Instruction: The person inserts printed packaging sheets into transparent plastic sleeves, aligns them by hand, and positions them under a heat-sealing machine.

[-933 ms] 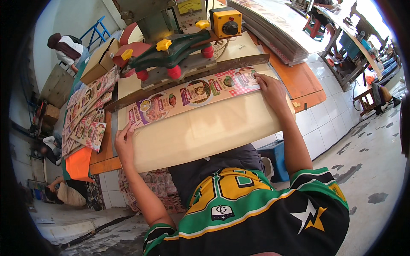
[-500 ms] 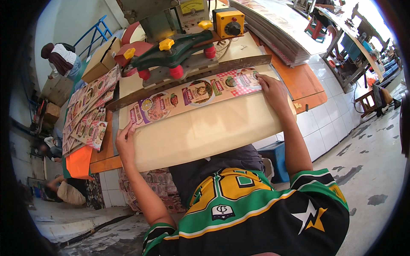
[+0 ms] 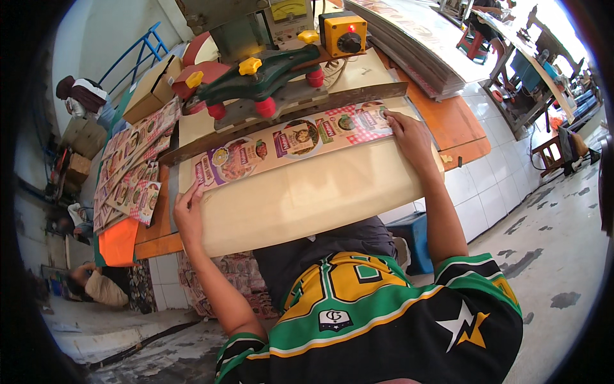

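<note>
A long printed strip (image 3: 265, 151) with food pictures and checked patterns lies along a cream sheet (image 3: 307, 201) that curves down toward me. My left hand (image 3: 189, 214) is closed at the strip's near left corner, fingertips pinching its edge. At the opposite end, my right hand (image 3: 409, 137) grips the right edge, its thumb on the printed face. The strip's far edge runs along a long metal bar (image 3: 300, 110) of a sealing press. Above that bar sits a dark green clamp (image 3: 275, 80) with yellow knobs and red spacers.
Loose printed sheets (image 3: 131, 160) pile up at the left, near a cardboard box (image 3: 150, 89) and an orange sheet (image 3: 119, 243). A yellow control box (image 3: 343, 35) with a black dial stands behind the press. Large flat sheets (image 3: 416, 48) are stacked at the far right. Other people are in the background.
The red lamp on the yellow control box has lit up. My hands and the printed strip stay in nearly the same place. A person at the far left has shifted slightly.
</note>
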Demonstrator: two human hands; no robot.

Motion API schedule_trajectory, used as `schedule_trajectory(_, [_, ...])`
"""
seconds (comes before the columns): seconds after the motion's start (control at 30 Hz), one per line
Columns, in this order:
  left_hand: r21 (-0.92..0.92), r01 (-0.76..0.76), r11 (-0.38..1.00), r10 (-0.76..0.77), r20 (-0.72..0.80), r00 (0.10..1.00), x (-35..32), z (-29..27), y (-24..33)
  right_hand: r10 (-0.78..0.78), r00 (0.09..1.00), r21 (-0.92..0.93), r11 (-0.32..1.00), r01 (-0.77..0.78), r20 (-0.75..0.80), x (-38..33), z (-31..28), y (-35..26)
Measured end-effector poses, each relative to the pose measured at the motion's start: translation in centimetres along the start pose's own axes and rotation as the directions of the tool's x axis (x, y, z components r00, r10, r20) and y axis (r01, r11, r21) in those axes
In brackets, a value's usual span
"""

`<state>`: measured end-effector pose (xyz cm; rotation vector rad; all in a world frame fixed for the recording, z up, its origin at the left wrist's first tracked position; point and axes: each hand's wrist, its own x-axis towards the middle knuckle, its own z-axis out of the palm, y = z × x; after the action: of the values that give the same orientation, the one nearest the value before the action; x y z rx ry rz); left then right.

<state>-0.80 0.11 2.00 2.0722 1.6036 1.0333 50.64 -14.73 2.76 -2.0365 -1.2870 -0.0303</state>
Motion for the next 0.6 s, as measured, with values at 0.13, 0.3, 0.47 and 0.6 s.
schedule_trajectory(0.13, [-0.007,0.023,1.000,-0.023,0.010,1.000,0.00,-0.04,0.20,-0.008,1.000,-0.005,1.000,0.008,-0.003,-0.02,0.03,0.12])
schedule_trajectory(0.3, [0.004,0.015,1.000,-0.015,0.009,1.000,0.05,-0.04,-0.04,-0.025,1.000,0.007,1.000,0.025,-0.009,-0.05,0.01,0.25])
schedule_trajectory(0.47, [0.016,0.007,1.000,-0.007,0.012,1.000,0.08,-0.09,-0.26,-0.009,1.000,-0.013,1.000,0.009,0.006,0.00,0.00,0.17])
schedule_trajectory(0.6, [0.012,-0.006,1.000,0.006,0.003,1.000,0.12,0.01,-0.37,-0.008,1.000,-0.015,1.000,0.008,0.001,0.02,0.09,0.24])
